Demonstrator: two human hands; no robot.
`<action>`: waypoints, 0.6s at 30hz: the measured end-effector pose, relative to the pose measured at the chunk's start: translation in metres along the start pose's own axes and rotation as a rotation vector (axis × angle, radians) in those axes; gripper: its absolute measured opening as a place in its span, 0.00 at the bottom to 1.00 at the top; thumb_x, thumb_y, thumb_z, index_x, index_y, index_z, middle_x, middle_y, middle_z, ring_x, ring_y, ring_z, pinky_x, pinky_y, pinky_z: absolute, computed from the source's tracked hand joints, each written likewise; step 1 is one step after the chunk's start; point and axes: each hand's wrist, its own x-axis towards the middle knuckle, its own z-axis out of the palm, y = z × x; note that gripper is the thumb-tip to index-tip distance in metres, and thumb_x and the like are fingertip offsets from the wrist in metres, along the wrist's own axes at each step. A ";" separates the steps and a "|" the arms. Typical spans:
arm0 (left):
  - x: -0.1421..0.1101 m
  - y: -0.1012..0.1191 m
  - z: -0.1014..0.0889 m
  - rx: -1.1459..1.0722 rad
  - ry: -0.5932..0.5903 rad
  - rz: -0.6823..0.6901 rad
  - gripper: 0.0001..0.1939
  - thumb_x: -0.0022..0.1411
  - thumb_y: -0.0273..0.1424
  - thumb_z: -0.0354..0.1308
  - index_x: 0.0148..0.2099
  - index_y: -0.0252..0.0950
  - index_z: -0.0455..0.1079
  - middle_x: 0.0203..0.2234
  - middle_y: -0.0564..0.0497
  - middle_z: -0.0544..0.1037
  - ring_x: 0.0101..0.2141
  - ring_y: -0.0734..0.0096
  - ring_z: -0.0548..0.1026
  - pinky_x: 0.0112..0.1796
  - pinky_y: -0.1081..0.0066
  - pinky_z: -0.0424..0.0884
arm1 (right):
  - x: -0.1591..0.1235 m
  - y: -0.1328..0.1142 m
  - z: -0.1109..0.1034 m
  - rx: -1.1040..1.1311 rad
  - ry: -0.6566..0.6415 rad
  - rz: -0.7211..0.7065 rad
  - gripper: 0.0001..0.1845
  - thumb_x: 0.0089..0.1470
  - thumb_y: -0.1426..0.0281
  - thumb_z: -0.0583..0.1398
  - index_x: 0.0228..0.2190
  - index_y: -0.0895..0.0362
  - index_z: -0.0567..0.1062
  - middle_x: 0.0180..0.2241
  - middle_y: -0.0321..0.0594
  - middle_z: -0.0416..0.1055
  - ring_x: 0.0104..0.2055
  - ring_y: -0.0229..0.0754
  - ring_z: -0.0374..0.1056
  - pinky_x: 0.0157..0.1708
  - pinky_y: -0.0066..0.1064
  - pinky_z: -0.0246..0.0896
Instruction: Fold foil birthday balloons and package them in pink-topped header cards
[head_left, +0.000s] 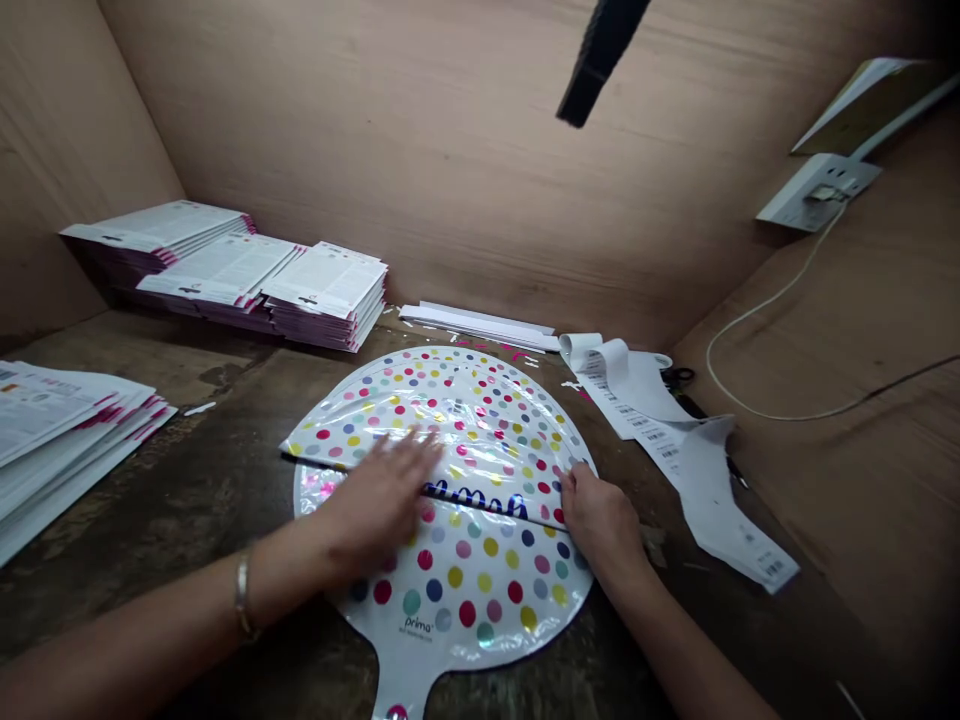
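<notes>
Viewing remotely: folded dotted balloon (480,450) lies on the surface (240,425), left of the label strip (705,500); my right fingers (581,482) clamp its strip-side edge, my left fingers (409,450), blurred, rest outstretched across it.

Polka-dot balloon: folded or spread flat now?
Partly folded: on the polka-dot balloon, a straight edge crosses mid-face, with an upper layer overlapping the lower part. One sheet or two, cannot tell.

A white polka-dotted balloon (480,585) lies flat beneath a matching half-round, straight-edged layer (484,425).
</notes>
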 end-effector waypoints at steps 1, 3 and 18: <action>0.001 0.015 0.006 -0.064 -0.053 0.087 0.30 0.66 0.41 0.43 0.67 0.40 0.45 0.65 0.45 0.51 0.64 0.55 0.48 0.60 0.52 0.47 | -0.003 -0.003 -0.003 -0.008 0.004 -0.010 0.20 0.62 0.63 0.44 0.38 0.59 0.72 0.29 0.50 0.75 0.33 0.51 0.72 0.31 0.37 0.62; 0.000 0.036 0.017 -0.140 -0.116 0.164 0.31 0.66 0.46 0.41 0.68 0.42 0.43 0.65 0.46 0.49 0.64 0.52 0.45 0.60 0.49 0.45 | -0.016 -0.016 -0.010 -0.024 0.034 -0.047 0.20 0.62 0.66 0.45 0.42 0.60 0.72 0.38 0.54 0.74 0.43 0.54 0.70 0.42 0.44 0.62; -0.005 0.034 0.027 -0.170 -0.121 0.155 0.32 0.66 0.47 0.41 0.68 0.44 0.41 0.66 0.45 0.45 0.64 0.50 0.41 0.59 0.45 0.41 | -0.068 0.037 0.009 0.133 0.168 -0.187 0.31 0.61 0.65 0.45 0.62 0.67 0.51 0.65 0.54 0.43 0.67 0.53 0.36 0.61 0.55 0.39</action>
